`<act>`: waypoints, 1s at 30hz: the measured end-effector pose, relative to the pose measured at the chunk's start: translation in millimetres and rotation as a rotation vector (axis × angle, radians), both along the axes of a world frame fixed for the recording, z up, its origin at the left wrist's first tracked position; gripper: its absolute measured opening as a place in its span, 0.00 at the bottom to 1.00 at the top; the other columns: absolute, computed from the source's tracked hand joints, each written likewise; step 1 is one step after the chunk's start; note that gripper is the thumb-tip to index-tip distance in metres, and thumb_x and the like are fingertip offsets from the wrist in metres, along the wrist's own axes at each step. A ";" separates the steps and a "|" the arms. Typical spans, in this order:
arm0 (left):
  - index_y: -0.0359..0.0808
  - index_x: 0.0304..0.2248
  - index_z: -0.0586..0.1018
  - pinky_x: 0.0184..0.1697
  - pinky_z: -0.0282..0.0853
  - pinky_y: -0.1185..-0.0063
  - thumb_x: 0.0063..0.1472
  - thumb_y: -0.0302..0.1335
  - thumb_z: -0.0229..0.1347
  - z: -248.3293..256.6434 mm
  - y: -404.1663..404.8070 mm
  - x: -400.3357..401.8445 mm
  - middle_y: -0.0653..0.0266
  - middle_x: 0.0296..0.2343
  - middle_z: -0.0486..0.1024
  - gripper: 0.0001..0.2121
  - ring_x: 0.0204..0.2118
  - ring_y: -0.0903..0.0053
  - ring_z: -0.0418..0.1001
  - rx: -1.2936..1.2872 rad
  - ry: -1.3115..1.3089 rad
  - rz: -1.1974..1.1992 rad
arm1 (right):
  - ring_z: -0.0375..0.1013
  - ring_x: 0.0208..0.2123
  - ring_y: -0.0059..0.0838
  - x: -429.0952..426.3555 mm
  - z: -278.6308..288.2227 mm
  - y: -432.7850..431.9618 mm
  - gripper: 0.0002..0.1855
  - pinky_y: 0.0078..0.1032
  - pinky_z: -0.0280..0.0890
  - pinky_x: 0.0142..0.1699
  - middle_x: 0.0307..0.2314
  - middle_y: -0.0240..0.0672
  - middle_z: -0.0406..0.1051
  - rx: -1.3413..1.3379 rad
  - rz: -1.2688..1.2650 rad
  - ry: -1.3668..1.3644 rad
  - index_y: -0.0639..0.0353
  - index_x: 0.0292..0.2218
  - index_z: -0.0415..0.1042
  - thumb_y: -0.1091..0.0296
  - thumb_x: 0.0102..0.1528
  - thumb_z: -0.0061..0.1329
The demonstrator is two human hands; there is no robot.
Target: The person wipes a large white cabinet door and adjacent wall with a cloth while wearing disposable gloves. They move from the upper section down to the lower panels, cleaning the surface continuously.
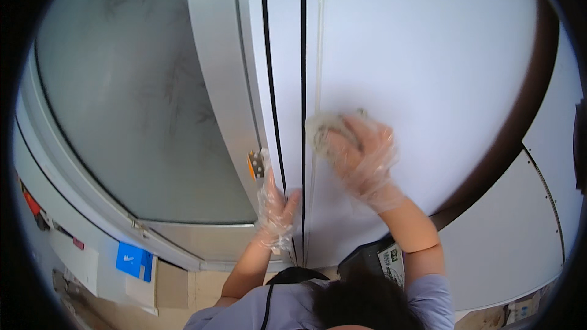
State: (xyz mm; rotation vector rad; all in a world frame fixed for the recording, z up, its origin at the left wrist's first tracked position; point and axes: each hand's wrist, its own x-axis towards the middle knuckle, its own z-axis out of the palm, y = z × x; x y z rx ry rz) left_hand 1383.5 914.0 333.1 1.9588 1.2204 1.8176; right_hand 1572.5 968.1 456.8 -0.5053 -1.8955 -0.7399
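Observation:
My right hand point(364, 156), in a clear plastic glove, presses a greyish cloth point(323, 135) against a smooth white panel point(412, 55). Hand and cloth are slightly blurred. To the left, my left hand point(277, 201), gloved the same way, rests at the edge of the white frame with its thumb apart. By its fingertips is a small orange and black dotted thing point(256, 165); whether the hand holds it I cannot tell. Two dark vertical seams run between the hands. A frosted glass door pane point(146, 101) in a metal frame point(220, 55) stands at the left.
A blue box point(134, 260) sits on a white surface at the lower left. Near my body are a black container point(362, 256) and a printed carton point(391, 261). A dark brown curved edge point(518, 114) and white panels point(500, 233) lie at the right.

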 end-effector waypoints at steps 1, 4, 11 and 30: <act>0.26 0.60 0.50 0.55 0.59 0.72 0.57 0.23 0.51 -2.3 0.9 -1.1 0.48 0.51 0.62 0.33 0.53 0.65 0.63 0.040 -0.046 0.005 | 0.65 0.42 0.40 -7.1 26.5 -0.3 0.24 0.34 0.63 0.45 0.44 0.38 0.67 0.052 -0.039 0.054 0.50 0.39 0.75 0.73 0.36 0.57; 0.26 0.58 0.53 0.55 0.59 0.71 0.55 0.20 0.51 -9.9 7.4 6.6 0.48 0.49 0.64 0.32 0.51 0.65 0.64 0.067 -0.066 0.031 | 0.68 0.40 0.43 -9.9 117.0 5.4 0.27 0.36 0.63 0.45 0.40 0.41 0.69 0.263 -0.142 0.164 0.50 0.41 0.76 0.74 0.34 0.56; 0.24 0.55 0.58 0.45 0.67 0.71 0.54 0.21 0.51 2.7 13.7 19.5 0.48 0.39 0.72 0.29 0.39 0.61 0.73 0.208 -0.081 0.022 | 0.68 0.34 0.34 6.3 257.2 3.8 0.10 0.34 0.67 0.42 0.30 0.38 0.70 0.391 -0.358 0.440 0.53 0.37 0.75 0.63 0.58 0.43; 0.22 0.57 0.53 0.54 0.59 0.69 0.59 0.30 0.50 -25.1 4.2 24.2 0.46 0.47 0.65 0.31 0.50 0.63 0.65 0.043 -0.173 0.207 | 0.65 0.43 0.39 58.1 302.4 33.7 0.18 0.36 0.65 0.47 0.35 0.48 0.65 -0.128 0.284 0.641 0.64 0.39 0.70 0.56 0.57 0.47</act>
